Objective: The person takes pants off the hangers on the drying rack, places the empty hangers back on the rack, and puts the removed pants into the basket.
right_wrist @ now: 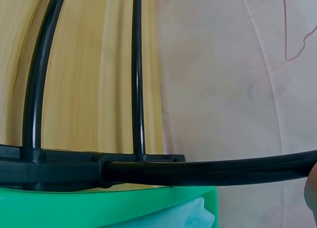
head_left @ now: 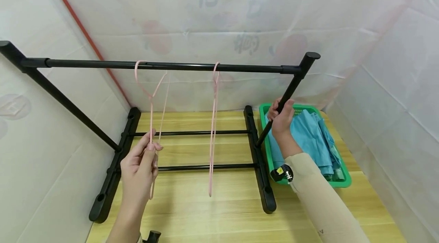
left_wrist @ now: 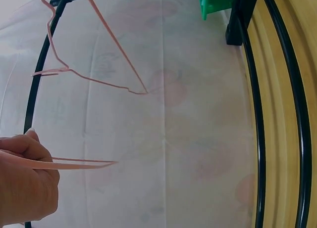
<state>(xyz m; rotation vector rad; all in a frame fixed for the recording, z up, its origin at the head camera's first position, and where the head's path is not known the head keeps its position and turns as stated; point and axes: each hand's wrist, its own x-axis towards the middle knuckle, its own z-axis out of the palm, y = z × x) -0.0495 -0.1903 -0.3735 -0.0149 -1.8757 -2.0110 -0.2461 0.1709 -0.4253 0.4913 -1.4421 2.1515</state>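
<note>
In the head view, my left hand (head_left: 138, 165) pinches a pink clothes hanger (head_left: 151, 117), whose hook is at the black rack's top rail (head_left: 178, 66). A second pink clothes hanger (head_left: 213, 121) hangs from the same rail, to the right of the first. My right hand (head_left: 282, 119) grips the rack's right upright post (head_left: 290, 87). In the left wrist view, the left hand (left_wrist: 29, 181) has the hanger between thumb and fingers, and the other hanger (left_wrist: 99, 82) hangs beyond it. Only a bit of the right hand (right_wrist: 311, 193) shows at the right wrist view's edge.
A green basket (head_left: 344, 180) with folded blue cloth (head_left: 310, 140) stands against the rack's right foot (head_left: 262, 182). The rack's left foot (head_left: 106, 193) rests on the wooden tabletop (head_left: 205, 212). White sheeting (head_left: 192, 18) closes in the back and sides.
</note>
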